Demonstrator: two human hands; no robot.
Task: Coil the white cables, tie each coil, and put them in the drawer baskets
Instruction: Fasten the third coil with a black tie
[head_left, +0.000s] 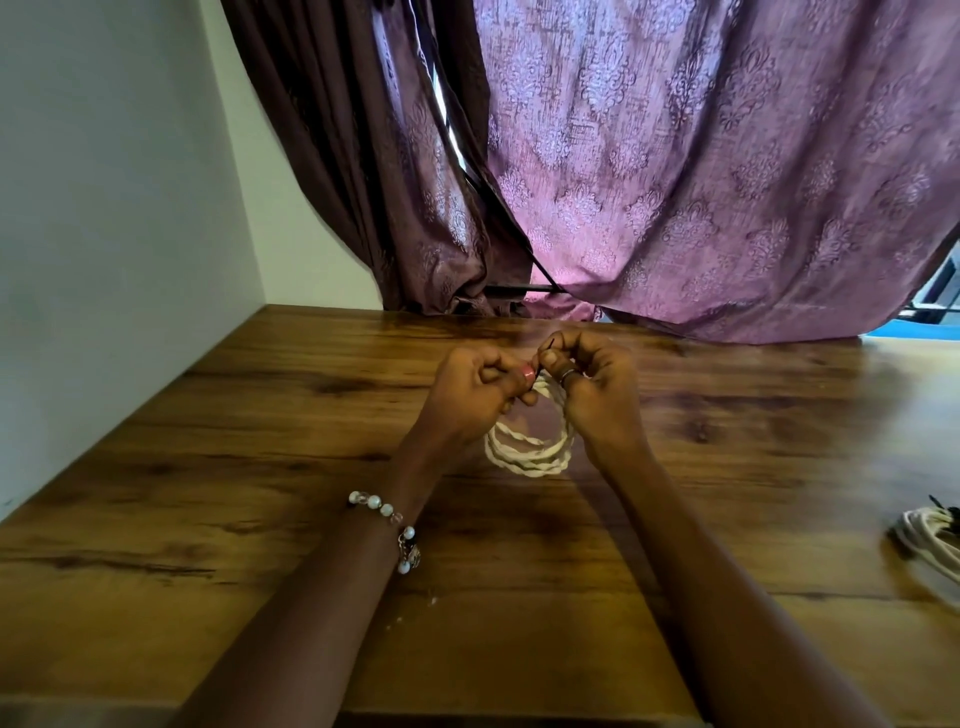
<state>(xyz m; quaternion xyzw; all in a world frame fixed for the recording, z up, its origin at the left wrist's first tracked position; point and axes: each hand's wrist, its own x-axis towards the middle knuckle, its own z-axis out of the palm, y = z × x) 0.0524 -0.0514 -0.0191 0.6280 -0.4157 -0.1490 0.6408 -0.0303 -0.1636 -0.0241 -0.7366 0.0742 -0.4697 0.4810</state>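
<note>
Near the middle of the table (260, 467), the left hand (467, 400) and right hand (597, 395) both hold the white cable coil (530, 452) and pinch what may be a thin dark tie (549, 344) on top.

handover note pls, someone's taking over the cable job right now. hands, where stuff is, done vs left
Left hand and right hand: both grip the top of the white cable coil, pinching a thin dark tie there.
Coil hangs down from the hands to the wooden table.
Done: this coil is wound; another tied coil lies at the right edge.
Left: finish this tie, then put the coils in the drawer baskets, which are out of view.
</note>
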